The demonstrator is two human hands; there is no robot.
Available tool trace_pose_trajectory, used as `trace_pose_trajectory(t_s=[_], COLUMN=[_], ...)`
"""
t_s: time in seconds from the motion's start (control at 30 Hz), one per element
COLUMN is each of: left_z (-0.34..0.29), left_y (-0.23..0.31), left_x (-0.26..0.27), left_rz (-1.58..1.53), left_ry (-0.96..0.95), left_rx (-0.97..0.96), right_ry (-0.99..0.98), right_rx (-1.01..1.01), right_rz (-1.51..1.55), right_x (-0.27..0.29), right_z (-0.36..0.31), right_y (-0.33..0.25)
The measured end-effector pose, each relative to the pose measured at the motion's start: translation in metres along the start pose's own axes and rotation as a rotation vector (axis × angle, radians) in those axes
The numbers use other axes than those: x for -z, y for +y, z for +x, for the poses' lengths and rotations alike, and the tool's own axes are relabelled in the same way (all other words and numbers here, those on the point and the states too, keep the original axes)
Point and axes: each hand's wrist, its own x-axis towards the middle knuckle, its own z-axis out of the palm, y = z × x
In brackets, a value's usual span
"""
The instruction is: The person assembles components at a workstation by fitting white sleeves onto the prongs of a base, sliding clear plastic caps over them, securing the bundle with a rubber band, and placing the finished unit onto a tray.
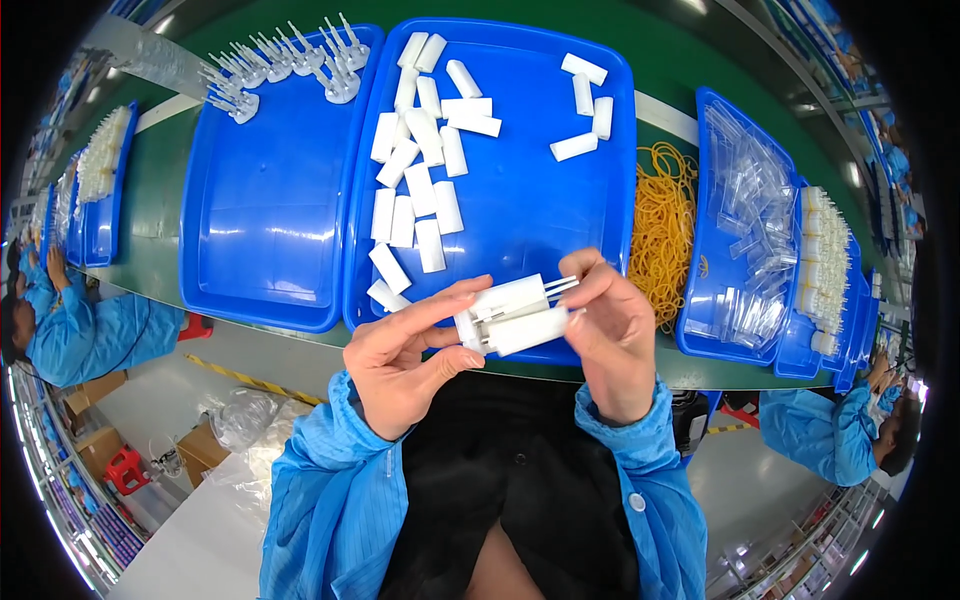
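My left hand [400, 365] is closed around the round white base [467, 332] of a piece with thin prongs. Two short white cylinders [532, 330] lie side by side on these prongs, and bare prong tips [562, 287] stick out at the right. Closed at the cylinders' right end, my right hand [622, 335] has its thumb against the nearer cylinder and its index finger curled by the prong tips. Beneath my hands is the middle blue tray [540, 210], with many loose white cylinders [423, 137] mostly along its left side.
A left blue tray [262, 220] holds several white pronged pieces [340, 82] at its far side. Right of the middle tray lie yellow rubber bands [662, 235], then a tray of clear plastic pieces [748, 215] and stacked white pieces [825, 255]. Co-workers in blue sit at both sides.
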Motion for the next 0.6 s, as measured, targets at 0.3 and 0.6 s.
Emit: trace_pose_trajectory(t_s=[0.3, 0.6], left_z=[0.0, -0.001], left_y=[-0.005, -0.003], left_x=[0.011, 0.032], left_rz=[-0.15, -0.511], left_ry=[0.022, 0.005], left_rx=[0.011, 0.208], right_ry=[-0.059, -0.03], right_rx=[0.187, 0.561], right_rz=[-0.404, -1.829], right_x=[0.001, 0.035], right_z=[0.016, 0.101], right_y=[-0.013, -0.016])
